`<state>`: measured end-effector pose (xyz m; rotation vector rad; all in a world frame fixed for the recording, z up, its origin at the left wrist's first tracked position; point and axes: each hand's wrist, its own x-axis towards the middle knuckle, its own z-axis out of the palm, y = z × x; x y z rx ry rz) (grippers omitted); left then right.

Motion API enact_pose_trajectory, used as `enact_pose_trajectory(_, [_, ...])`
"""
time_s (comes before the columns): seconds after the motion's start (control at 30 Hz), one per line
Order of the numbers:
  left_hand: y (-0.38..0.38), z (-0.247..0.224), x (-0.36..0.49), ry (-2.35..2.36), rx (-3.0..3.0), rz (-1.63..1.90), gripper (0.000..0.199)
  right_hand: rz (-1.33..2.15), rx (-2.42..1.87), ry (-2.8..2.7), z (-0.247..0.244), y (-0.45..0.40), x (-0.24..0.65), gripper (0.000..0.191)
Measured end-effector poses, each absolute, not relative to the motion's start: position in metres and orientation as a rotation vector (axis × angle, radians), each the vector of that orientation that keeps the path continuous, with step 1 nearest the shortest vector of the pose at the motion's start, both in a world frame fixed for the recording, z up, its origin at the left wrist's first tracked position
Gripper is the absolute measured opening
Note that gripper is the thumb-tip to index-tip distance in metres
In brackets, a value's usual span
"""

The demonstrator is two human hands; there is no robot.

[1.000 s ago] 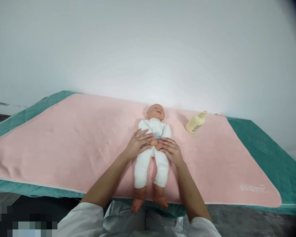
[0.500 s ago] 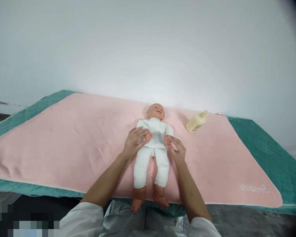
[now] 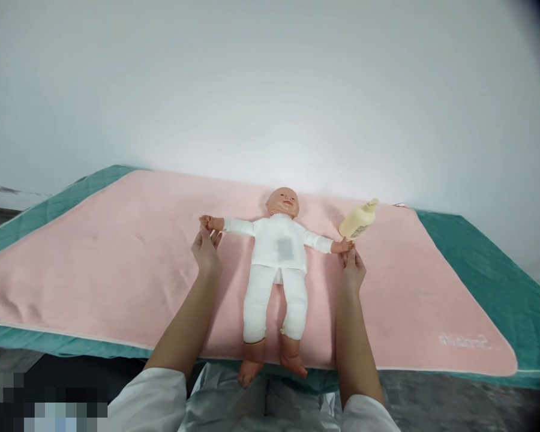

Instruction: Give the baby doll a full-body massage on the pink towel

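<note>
A baby doll (image 3: 279, 243) in a white top and white trousers lies on its back on a pink mat (image 3: 139, 258), its head toward the wall and its bare feet over the near edge. Both its arms are stretched out sideways. My left hand (image 3: 206, 247) is closed on the doll's hand at the left. At the right, my right hand (image 3: 353, 267) pinches the doll's other hand. A grey patch shows on the front of the white top.
Just beyond the doll's hand at the right, a pale yellow pump bottle (image 3: 356, 222) leans on the mat. Green quilted cloth (image 3: 490, 282) shows around the mat. A pale wall (image 3: 270, 90) rises behind.
My hands have moved apart, drawing the doll's arms from beside its belly out to both sides. The front of its top is now uncovered.
</note>
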<state>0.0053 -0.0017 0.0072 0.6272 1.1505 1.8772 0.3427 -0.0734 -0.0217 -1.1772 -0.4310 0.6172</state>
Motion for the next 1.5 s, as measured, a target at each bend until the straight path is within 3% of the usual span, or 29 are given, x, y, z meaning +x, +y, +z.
enact_pose_trajectory(0.17, [0.007,0.001,-0.001,1.116,0.138,1.758,0.025,0.758,-1.133,-0.231,-0.028,-0.069,0.353,0.026])
enact_pose_trajectory(0.53, [-0.002,0.015,0.007,1.065,0.036,1.76,0.022,0.767,-1.098,-0.156,-0.023,-0.066,0.35,0.026])
enact_pose_trajectory(0.87, [-0.007,0.011,0.017,0.998,0.947,1.937,0.045,0.648,-1.061,-0.529,-0.005,-0.077,0.333,0.053])
enact_pose_trajectory(1.07, [-0.026,0.015,0.029,0.876,1.409,1.761,0.065,0.665,-0.914,-0.747,0.003,-0.078,0.32,0.049])
enact_pose_trajectory(1.5, [-0.031,0.007,0.033,0.634,2.231,1.313,0.065,0.746,-0.974,-1.345,0.0,-0.093,0.293,0.04])
